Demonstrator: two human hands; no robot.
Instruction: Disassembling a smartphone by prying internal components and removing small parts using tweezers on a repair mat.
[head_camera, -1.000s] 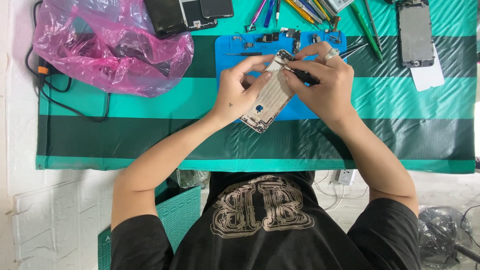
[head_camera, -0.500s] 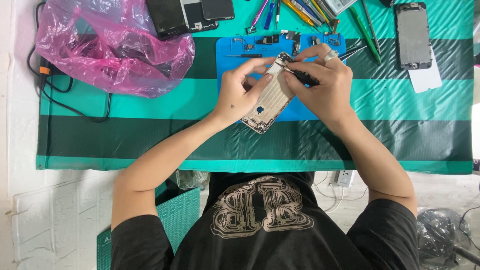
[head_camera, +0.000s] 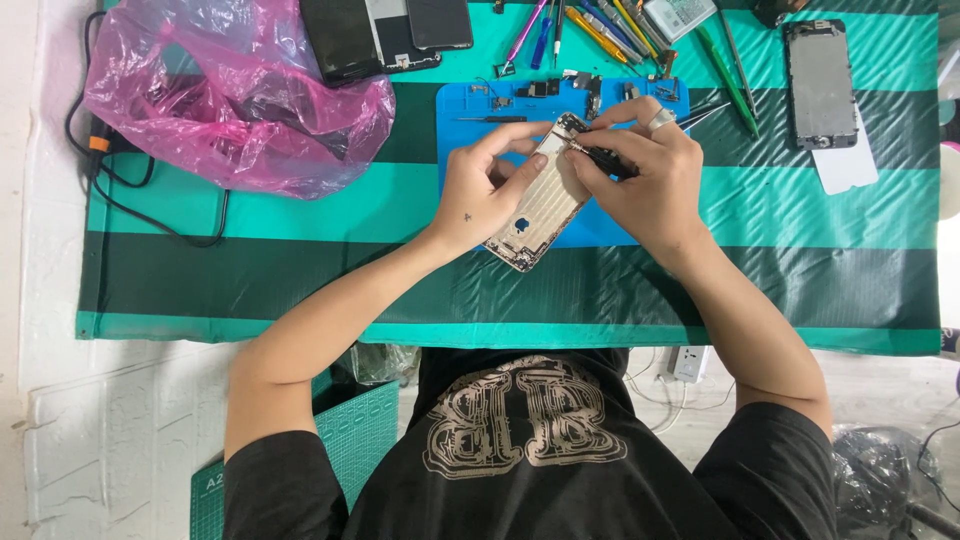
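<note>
Over blue mat (head_camera: 610, 215), left hand (head_camera: 487, 192) gripping phone housing (head_camera: 537, 200), right hand (head_camera: 650, 180) holding screwdriver (head_camera: 603, 155)

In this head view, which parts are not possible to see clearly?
- Tool tip in the right hand: too small, hidden by fingers.
- Top of the phone housing: covered by both hands; the left hand hides its left edge.
- Small parts on the blue mat: too small.
- Tools at top: cut off by the edge.
</note>
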